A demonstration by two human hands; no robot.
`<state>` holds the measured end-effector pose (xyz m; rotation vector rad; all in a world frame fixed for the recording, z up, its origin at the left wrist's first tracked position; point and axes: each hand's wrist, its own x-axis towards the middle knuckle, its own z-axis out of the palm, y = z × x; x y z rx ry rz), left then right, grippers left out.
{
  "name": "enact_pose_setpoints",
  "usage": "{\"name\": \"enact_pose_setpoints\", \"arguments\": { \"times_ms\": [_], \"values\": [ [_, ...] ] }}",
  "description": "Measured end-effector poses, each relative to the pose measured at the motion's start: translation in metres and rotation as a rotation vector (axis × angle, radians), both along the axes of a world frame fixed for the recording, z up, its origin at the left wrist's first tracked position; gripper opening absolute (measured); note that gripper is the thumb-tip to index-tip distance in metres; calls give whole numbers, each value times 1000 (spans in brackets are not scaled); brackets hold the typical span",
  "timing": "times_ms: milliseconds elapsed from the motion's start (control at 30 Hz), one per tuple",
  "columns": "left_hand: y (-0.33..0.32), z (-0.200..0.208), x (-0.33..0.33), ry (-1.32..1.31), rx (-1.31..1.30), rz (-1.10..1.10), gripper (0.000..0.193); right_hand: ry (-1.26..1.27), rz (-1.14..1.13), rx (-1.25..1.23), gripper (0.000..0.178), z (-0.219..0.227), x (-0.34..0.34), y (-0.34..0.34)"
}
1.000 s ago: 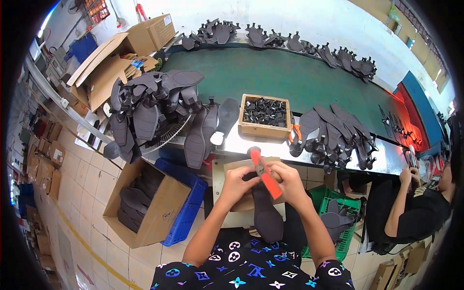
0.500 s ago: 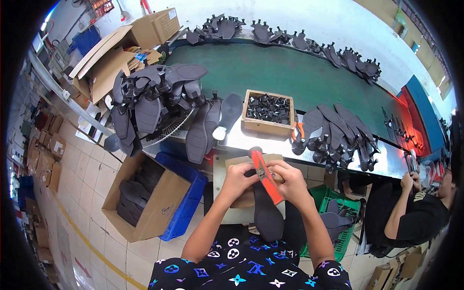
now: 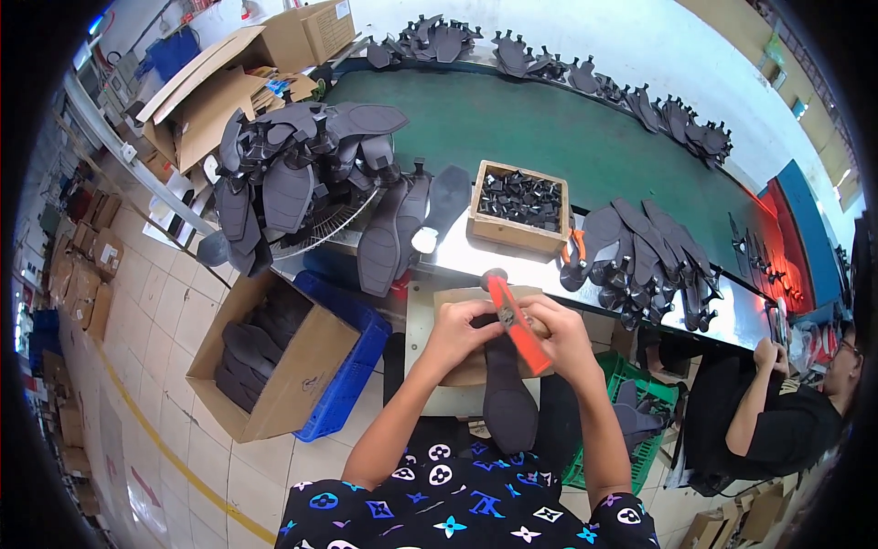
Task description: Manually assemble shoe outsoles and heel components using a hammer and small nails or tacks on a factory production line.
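A dark high-heeled shoe sole [image 3: 510, 407] lies bottom up before me, its wide toe end toward my body. My left hand [image 3: 460, 335] is closed at its narrow middle, fingers pinched around it. My right hand [image 3: 565, 340] grips a hammer by its wooden handle. The hammer's red head [image 3: 526, 340] slants over the sole, between my hands, and hides part of it. At the far end of the sole shows a round dark heel end [image 3: 495, 277]. Beneath is a pale work stand [image 3: 421, 320] with a brown pad.
A wooden box [image 3: 518, 240] of small black parts stands on the bench beside orange-handled pliers [image 3: 577, 247]. Heeled soles [image 3: 290, 194] pile up left; more [image 3: 640, 247] lie right. A carton [image 3: 302, 371] and green crate [image 3: 572, 467] flank me. A co-worker [image 3: 768, 412] sits at right.
My view has shifted slightly. The hammer head has tilted a little over the sole, its near end moving right. Both hands keep their grips.
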<state>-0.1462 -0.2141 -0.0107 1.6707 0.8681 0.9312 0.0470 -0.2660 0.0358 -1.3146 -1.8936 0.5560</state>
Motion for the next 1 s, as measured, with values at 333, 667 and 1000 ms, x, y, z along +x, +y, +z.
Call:
{"name": "enact_pose_setpoints", "arguments": {
  "times_ms": [333, 667, 1000],
  "values": [
    [1, -1, 0, -14, -7, -10, 29, -249, -89, 20, 30, 23, -6, -15],
    [3, 0, 0, -65, -94, -56, 29, -40, -141, 119, 41, 52, -10, -81],
    [3, -8, -9, 371, 244, -139, 124, -241, -173, 368, 49, 70, -16, -94]
  ]
}}
